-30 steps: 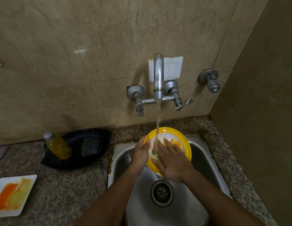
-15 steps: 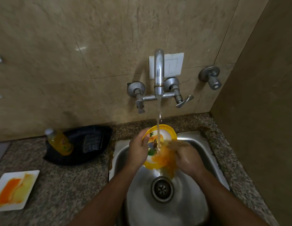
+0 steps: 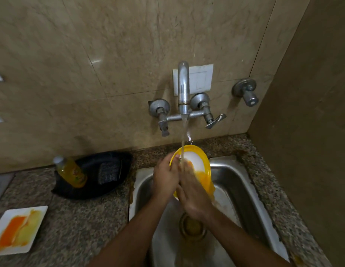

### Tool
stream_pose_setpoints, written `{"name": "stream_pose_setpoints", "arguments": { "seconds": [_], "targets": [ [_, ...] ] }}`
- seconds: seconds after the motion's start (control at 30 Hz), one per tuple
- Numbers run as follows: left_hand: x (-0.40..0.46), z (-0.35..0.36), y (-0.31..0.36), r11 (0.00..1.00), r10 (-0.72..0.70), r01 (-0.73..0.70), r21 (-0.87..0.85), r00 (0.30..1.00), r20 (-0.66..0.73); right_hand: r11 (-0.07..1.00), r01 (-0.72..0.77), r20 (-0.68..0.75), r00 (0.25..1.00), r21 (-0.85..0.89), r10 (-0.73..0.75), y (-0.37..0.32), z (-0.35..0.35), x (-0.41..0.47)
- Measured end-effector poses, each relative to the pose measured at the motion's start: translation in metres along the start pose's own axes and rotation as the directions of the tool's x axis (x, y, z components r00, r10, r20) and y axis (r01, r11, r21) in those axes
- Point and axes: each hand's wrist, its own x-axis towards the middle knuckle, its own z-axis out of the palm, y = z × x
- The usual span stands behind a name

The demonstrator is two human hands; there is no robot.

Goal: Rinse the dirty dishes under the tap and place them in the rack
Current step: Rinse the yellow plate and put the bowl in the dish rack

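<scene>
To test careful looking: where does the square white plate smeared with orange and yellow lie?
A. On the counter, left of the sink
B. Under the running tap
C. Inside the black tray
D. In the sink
A: the square white plate lies on the granite counter, far left of the sink.

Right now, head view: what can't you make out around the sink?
- Rack: not in frame.
- Yellow plate: its near part is hidden behind the left hand and right hand.
- Right hand fingertips: blurred in the water stream.
- Drain: blurred, partly behind the right wrist.
- White square plate: cut by the left edge.
- Bottle label: too small to read.
</scene>
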Motion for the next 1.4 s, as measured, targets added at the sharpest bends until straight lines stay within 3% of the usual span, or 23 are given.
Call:
{"name": "stream_pose_setpoints", "arguments": {
  "seconds": [0.07, 0.13, 0.23, 0.3, 0.37, 0.43, 0.53, 0.6, 0.7, 0.77, 0.87, 0.97, 1.07, 1.13, 1.27, 1.33, 1.4],
  "targets": [
    [0.008, -0.006, -0.003, 0.998, -0.053, 0.051, -0.032, 0.998, -0.042, 0.994, 0.11, 0.099, 0.989, -0.008, -0.108, 0.003, 0.007, -0.016],
    [0.009, -0.014, -0.011, 0.999, -0.051, 0.051, 0.004, 0.998, -0.045, 0.971, 0.17, 0.189, 0.972, -0.168, -0.138, 0.034, 0.007, -0.031],
    [0.002, -0.009, -0.016, 0.998, -0.049, 0.05, 0.047, 0.999, -0.017, 0.915, 0.063, 0.227, 0.973, -0.399, 0.032, 0.059, 0.0, -0.024],
    [0.002, -0.001, -0.01, 0.99, -0.033, 0.033, 0.135, 0.999, -0.002, 0.908, -0.006, 0.226, 0.968, -0.418, 0.11, 0.044, 0.004, -0.014],
    [0.011, -0.002, -0.006, 0.982, -0.006, 0.007, 0.191, 1.0, -0.002, 0.913, 0.027, 0.26, 0.962, -0.406, 0.087, 0.031, 0.014, -0.018],
    [0.017, -0.01, -0.01, 0.991, -0.022, 0.024, 0.134, 1.0, -0.022, 0.898, 0.09, 0.309, 0.95, -0.432, 0.054, 0.025, 0.015, -0.029],
    [0.006, -0.008, -0.01, 0.993, -0.058, 0.057, 0.101, 0.998, 0.01, 0.834, -0.08, 0.184, 0.96, -0.547, 0.213, 0.031, 0.02, -0.019],
    [0.001, -0.003, -0.006, 0.991, -0.048, 0.045, 0.127, 0.998, 0.026, 0.861, -0.136, 0.206, 0.942, -0.49, 0.266, 0.022, 0.022, -0.01],
    [0.008, -0.012, -0.012, 0.985, -0.051, 0.057, 0.161, 0.998, -0.039, 0.911, 0.056, 0.31, 0.947, -0.408, 0.08, 0.014, 0.025, -0.026],
    [0.005, -0.017, -0.014, 0.984, -0.035, 0.042, 0.173, 0.998, -0.043, 0.886, 0.07, 0.338, 0.936, -0.458, 0.101, 0.024, 0.021, -0.032],
    [-0.007, -0.006, -0.002, 0.939, 0.069, -0.079, 0.334, 0.997, 0.042, 0.833, -0.037, 0.245, 0.948, -0.552, 0.204, 0.027, 0.024, -0.022],
    [0.0, -0.008, 0.001, 0.924, 0.1, -0.102, 0.369, 0.995, 0.024, 0.936, 0.044, 0.322, 0.944, -0.349, 0.076, 0.015, 0.027, -0.026],
    [0.009, -0.017, -0.012, 0.969, 0.002, 0.0, 0.246, 1.0, -0.009, 0.938, 0.054, 0.324, 0.944, -0.342, 0.064, 0.028, 0.01, -0.031],
    [0.006, -0.013, -0.016, 0.98, -0.101, 0.092, 0.177, 0.994, 0.045, 0.926, -0.011, 0.238, 0.965, -0.379, 0.109, 0.036, 0.001, -0.023],
    [0.003, 0.002, -0.014, 0.938, -0.326, 0.333, -0.095, 0.941, 0.089, 0.958, -0.157, 0.209, 0.955, -0.242, 0.209, 0.02, -0.002, 0.001],
    [0.007, 0.005, -0.017, 0.9, -0.387, 0.406, -0.158, 0.912, 0.137, 0.974, -0.088, 0.236, 0.962, -0.211, 0.138, 0.009, -0.002, 0.005],
    [0.009, 0.007, -0.028, 0.847, -0.437, 0.475, -0.239, 0.878, 0.196, 0.986, 0.037, 0.359, 0.933, -0.161, 0.024, 0.004, -0.007, -0.002]
  ]
}}
